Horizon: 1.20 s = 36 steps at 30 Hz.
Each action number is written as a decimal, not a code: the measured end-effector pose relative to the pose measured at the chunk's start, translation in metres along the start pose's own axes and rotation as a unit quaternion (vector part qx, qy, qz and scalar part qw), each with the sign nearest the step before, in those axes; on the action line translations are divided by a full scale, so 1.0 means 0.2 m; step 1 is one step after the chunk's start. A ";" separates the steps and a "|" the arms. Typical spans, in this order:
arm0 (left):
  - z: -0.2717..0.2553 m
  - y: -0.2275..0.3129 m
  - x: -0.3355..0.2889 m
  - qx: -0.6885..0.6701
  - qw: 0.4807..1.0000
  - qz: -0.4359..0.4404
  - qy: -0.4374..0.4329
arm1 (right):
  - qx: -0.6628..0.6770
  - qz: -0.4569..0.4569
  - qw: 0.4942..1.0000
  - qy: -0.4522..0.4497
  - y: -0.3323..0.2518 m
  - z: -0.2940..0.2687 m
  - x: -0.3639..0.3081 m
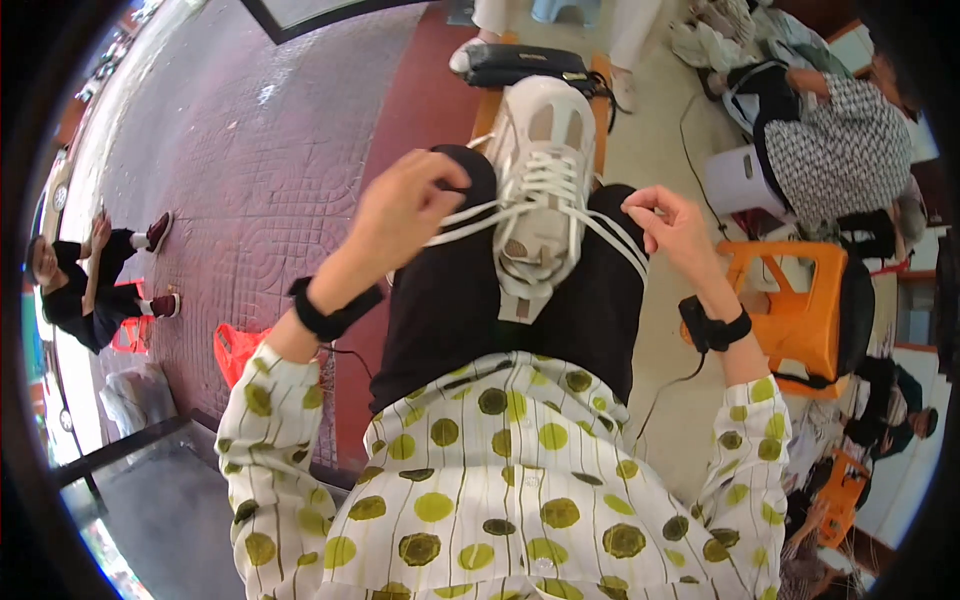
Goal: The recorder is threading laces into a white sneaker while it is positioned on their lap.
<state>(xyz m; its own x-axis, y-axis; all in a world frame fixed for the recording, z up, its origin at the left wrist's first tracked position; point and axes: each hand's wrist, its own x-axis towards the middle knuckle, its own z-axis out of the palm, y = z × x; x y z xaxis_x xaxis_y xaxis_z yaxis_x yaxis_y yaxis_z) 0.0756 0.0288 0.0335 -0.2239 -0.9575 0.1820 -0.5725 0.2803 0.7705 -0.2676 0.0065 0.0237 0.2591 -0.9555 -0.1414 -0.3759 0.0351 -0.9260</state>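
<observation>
A white and beige sneaker (546, 255) lies between my knees, its toe pointing away from me. White shoelaces (548, 178) cross its tongue, and their loose ends spread to both sides over my black trousers. On the left, strands run to the curled fingers of my left hand (405, 205), which is closed on a lace. Off the shoe's right side, my right hand (672, 228) has thumb and fingers bent together beside the other lace strands (615, 240). Whether a lace is pinched in it is too small to make out. Black bands circle both wrists.
Beyond the shoe, a black bag (525, 65) lies on a wooden bench. An orange stool (800, 300) stands at right, near a seated person (840, 140). Cables trail along the floor. A red plastic bag (238, 350) sits at left; another person (90, 270) sits farther left.
</observation>
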 end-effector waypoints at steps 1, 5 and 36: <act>0.05 -0.02 0.02 -0.013 1.000 -0.004 0.014 | -0.004 0.003 1.000 -0.010 0.00 0.04 0.04; 0.28 -0.03 0.17 0.156 0.977 -0.027 -0.141 | -0.045 0.037 0.995 -0.077 0.03 0.10 0.06; 0.04 -0.06 0.00 0.068 0.996 -0.004 -0.051 | -0.067 0.039 0.990 -0.121 -0.05 -0.06 -0.07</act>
<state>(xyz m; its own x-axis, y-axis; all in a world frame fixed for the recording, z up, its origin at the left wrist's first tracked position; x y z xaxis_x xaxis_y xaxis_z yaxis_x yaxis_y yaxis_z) 0.0760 0.0262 0.0192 -0.2943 -0.9496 0.1081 -0.6740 0.2864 0.6809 -0.2775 0.0171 0.0396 0.4238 -0.8526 -0.3057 -0.5131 0.0522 -0.8567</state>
